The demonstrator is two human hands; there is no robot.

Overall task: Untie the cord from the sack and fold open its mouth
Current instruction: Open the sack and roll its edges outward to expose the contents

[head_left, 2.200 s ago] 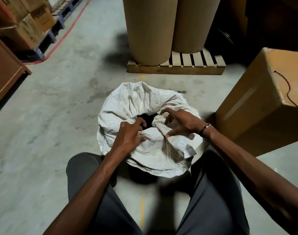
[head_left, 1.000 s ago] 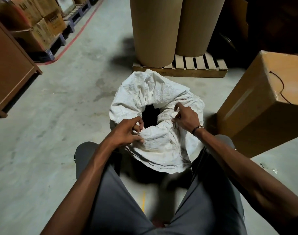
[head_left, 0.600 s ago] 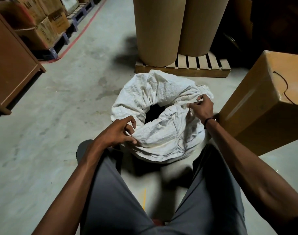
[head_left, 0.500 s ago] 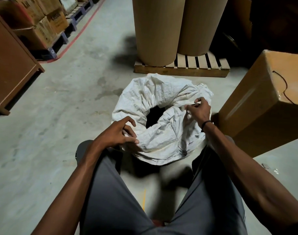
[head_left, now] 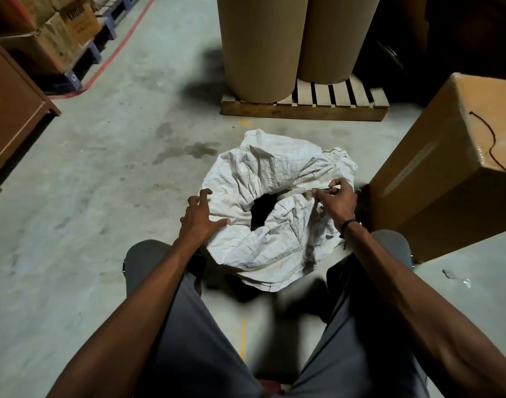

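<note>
A white woven sack stands on the concrete floor between my knees. Its mouth is rolled outward into a thick collar around a dark opening. My left hand rests on the collar's left side with fingers spread, holding nothing. My right hand pinches a fold of the collar at its right side. A thin dark cord lies on top of the cardboard box to the right, apart from the sack.
A large cardboard box stands close to the sack's right side. A wooden pallet with two tall brown paper rolls lies just behind. A brown cabinet and stacked cartons are at the left.
My left hand let go of the fold it pinched and now lies spread on the collar's left side. My right hand moved outward to the right rim. The opening widened.
</note>
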